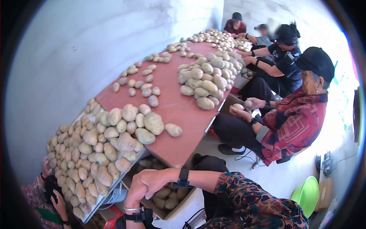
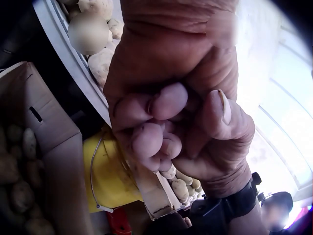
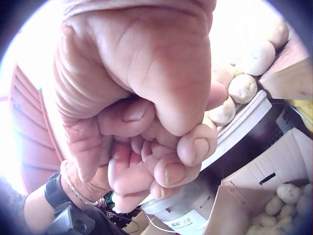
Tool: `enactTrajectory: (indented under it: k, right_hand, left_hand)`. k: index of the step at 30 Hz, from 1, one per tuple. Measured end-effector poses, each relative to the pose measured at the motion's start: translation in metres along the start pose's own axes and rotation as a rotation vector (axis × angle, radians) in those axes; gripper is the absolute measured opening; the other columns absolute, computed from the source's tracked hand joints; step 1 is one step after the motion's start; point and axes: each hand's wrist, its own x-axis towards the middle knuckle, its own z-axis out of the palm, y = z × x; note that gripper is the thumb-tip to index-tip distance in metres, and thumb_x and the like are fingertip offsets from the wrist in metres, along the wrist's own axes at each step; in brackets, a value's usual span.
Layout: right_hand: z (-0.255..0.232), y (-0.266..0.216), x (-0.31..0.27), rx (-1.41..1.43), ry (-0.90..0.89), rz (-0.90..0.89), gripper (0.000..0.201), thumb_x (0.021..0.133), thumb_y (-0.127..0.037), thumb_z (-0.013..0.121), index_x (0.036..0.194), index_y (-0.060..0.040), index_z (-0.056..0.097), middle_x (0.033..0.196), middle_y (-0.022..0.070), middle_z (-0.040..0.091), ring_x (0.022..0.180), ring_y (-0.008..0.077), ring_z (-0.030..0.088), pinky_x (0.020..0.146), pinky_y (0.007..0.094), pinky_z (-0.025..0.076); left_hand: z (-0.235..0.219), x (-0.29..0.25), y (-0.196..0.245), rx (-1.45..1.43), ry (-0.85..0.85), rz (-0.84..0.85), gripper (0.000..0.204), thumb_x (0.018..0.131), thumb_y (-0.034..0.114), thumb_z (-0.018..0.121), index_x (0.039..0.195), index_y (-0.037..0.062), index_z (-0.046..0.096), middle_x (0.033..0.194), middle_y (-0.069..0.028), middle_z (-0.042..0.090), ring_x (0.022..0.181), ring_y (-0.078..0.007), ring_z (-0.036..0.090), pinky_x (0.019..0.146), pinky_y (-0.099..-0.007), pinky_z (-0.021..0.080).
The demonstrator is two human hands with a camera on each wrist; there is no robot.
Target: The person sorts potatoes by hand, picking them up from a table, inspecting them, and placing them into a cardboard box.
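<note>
My two hands are clasped together above a cardboard box that holds potatoes. The right hand, with a black strap at its wrist, lies over the left hand, which has a silver bracelet and a black strap. Curled fingers of the left hand grip the right hand in the left wrist view. From the right wrist, the right hand is seen folded round the left fingers. Part of each palm is hidden. A large potato pile slopes beside them.
A red-brown tabletop bears loose potatoes and another heap. At right a seated person holds potatoes; several others sit farther along. Another person's hands are at lower left. A green basin and a yellow bucket stand nearby.
</note>
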Motion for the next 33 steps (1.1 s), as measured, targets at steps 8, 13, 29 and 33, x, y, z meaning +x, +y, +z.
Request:
enactTrajectory:
  k: [8, 13, 29, 33]
  right_hand:
    - [0.004, 0.013, -0.001, -0.013, 0.013, 0.05, 0.035, 0.059, -0.014, 0.081, 0.084, 0.0042, 0.066, 0.082, 0.0153, 0.068, 0.079, 0.0265, 0.067, 0.074, 0.0348, 0.053]
    - [0.003, 0.022, -0.005, 0.046, 0.035, 0.051, 0.031, 0.056, -0.012, 0.08, 0.08, 0.0022, 0.067, 0.079, 0.0134, 0.068, 0.078, 0.0242, 0.067, 0.072, 0.0336, 0.052]
    - [0.016, 0.021, -0.003, 0.059, 0.099, -0.01, 0.027, 0.05, -0.01, 0.078, 0.073, 0.0002, 0.068, 0.07, 0.0118, 0.067, 0.071, 0.023, 0.065, 0.067, 0.0335, 0.051]
    - [0.012, 0.018, 0.0, -0.029, 0.14, -0.033, 0.029, 0.051, -0.009, 0.077, 0.077, 0.0, 0.069, 0.074, 0.0114, 0.068, 0.075, 0.0225, 0.066, 0.069, 0.034, 0.052]
  left_hand:
    - [0.007, 0.015, 0.0, 0.01, -0.04, 0.022, 0.046, 0.063, -0.012, 0.051, 0.105, -0.0027, 0.067, 0.099, -0.0104, 0.07, 0.098, -0.0163, 0.063, 0.092, -0.0302, 0.047]
    - [0.005, 0.026, 0.003, 0.031, -0.047, 0.044, 0.046, 0.063, -0.011, 0.051, 0.105, -0.0027, 0.067, 0.099, -0.0104, 0.07, 0.098, -0.0165, 0.063, 0.092, -0.0302, 0.047]
    - [0.009, 0.032, -0.021, 0.045, -0.11, 0.005, 0.046, 0.063, -0.011, 0.052, 0.106, -0.0026, 0.067, 0.1, -0.0105, 0.07, 0.098, -0.0169, 0.063, 0.092, -0.0305, 0.047]
    - [-0.008, 0.04, -0.009, 0.068, -0.054, 0.056, 0.046, 0.063, -0.011, 0.052, 0.106, -0.0026, 0.067, 0.1, -0.0105, 0.07, 0.099, -0.017, 0.063, 0.093, -0.0306, 0.047]
